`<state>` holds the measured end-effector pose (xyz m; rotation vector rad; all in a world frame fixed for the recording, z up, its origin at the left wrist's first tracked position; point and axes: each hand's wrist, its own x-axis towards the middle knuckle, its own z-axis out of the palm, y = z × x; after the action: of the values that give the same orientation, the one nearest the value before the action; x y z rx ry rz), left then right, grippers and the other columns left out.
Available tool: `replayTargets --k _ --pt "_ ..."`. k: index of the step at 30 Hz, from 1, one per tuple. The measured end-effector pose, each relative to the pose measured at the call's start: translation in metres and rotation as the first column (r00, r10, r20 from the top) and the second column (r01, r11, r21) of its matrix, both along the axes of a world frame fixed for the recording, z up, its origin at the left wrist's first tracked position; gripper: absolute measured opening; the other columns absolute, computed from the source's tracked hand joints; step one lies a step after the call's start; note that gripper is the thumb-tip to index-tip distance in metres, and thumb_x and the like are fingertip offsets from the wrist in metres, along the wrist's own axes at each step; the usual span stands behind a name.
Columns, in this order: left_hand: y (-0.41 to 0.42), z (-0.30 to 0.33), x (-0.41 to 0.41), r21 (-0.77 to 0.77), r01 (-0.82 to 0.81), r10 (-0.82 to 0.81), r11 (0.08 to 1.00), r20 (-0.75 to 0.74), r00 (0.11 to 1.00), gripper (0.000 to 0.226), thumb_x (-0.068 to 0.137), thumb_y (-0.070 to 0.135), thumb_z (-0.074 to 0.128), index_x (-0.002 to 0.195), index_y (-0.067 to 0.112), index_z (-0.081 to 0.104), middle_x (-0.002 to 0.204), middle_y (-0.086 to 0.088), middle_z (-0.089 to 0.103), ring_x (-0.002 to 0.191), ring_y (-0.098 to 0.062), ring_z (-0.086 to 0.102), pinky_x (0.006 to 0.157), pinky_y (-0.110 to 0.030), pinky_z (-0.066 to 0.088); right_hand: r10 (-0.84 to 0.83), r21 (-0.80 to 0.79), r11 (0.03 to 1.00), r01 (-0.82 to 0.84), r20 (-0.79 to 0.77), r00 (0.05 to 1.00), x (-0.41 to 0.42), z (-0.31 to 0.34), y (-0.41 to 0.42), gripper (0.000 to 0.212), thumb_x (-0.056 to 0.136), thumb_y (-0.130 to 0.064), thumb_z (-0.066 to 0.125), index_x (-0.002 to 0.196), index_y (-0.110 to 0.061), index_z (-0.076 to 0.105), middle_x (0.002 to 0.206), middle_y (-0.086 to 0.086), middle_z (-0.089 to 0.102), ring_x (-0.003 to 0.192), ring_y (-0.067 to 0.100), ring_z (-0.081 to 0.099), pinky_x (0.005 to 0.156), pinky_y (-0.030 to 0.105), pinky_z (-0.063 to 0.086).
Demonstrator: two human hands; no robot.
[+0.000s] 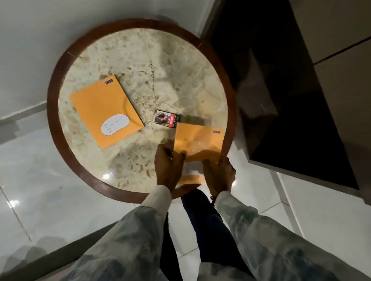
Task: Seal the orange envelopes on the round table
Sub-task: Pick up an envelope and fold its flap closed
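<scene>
I see both hands on the near-right orange envelope (pixel 198 139) at the near edge of the round table (pixel 53 118). Left hand (pixel 168 165) presses its left side, right hand (pixel 218 173) grips its near-right corner by the rim; hands close but apart. 2nd orange envelope (pixel 105 112) lies flat, far left, untouched. Small dark packet (pixel 167 119) sits btwn them, just beside the held one.

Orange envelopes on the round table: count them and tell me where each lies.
2. One orange envelope lies flat on the table's left half; the other envelope is at the near right edge under both hands. None seems hidden.
</scene>
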<state>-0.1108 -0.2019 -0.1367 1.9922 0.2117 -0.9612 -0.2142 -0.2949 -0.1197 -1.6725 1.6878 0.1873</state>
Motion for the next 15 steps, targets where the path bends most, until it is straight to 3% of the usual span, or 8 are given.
replayTargets --k 3,5,11,13,15 --pt "0.018 0.013 0.043 -0.049 -0.127 0.134 0.991 0.170 0.976 0.031 0.087 0.018 0.077 0.096 0.008 0.050 0.087 -0.015 0.060 0.077 -0.027 0.056 0.072 -0.041 0.049 0.116 -0.045 0.993 -0.110 0.159 0.981 0.061 0.009 0.005 0.044 0.085 -0.044 0.063 0.112 -0.009 0.066 0.108 0.012 0.074 0.099 0.031 0.069 0.081 0.036 0.055" --pt "0.036 0.017 0.082 -0.047 -0.194 0.199 0.980 0.248 0.948 0.030 0.089 0.017 0.076 0.094 0.010 0.046 0.084 -0.012 0.055 0.074 -0.025 0.053 0.071 -0.039 0.045 0.232 -0.106 0.971 -0.213 0.229 0.945 0.107 0.008 0.013 0.036 0.085 -0.035 0.067 0.110 -0.009 0.067 0.108 0.011 0.075 0.100 0.031 0.069 0.084 0.040 0.057" --pt "0.085 -0.006 0.179 0.180 -0.338 0.277 0.924 0.299 0.913 0.032 0.087 0.026 0.074 0.097 0.009 0.049 0.095 -0.015 0.062 0.094 -0.036 0.063 0.081 -0.042 0.048 0.499 -0.092 0.866 -0.491 0.168 0.850 0.227 -0.012 0.043 0.038 0.088 -0.036 0.065 0.101 0.000 0.067 0.111 0.021 0.070 0.108 0.039 0.062 0.089 0.040 0.047" --pt "0.091 -0.014 0.196 0.299 -0.293 0.212 0.908 0.276 0.938 0.033 0.088 0.022 0.070 0.104 0.000 0.053 0.108 -0.021 0.062 0.106 -0.041 0.060 0.088 -0.044 0.048 0.564 -0.026 0.824 -0.565 0.120 0.817 0.250 -0.019 0.048 0.044 0.089 -0.039 0.064 0.106 0.002 0.067 0.120 0.023 0.065 0.116 0.040 0.058 0.095 0.042 0.046" --pt "0.090 -0.020 0.204 0.487 -0.135 -0.004 0.863 0.273 0.962 0.041 0.088 0.018 0.067 0.116 -0.009 0.053 0.122 -0.029 0.056 0.116 -0.046 0.053 0.096 -0.050 0.045 0.628 0.005 0.776 -0.631 0.084 0.774 0.264 -0.027 0.050 0.047 0.088 -0.040 0.064 0.108 0.002 0.065 0.127 0.023 0.059 0.121 0.041 0.054 0.099 0.045 0.046"
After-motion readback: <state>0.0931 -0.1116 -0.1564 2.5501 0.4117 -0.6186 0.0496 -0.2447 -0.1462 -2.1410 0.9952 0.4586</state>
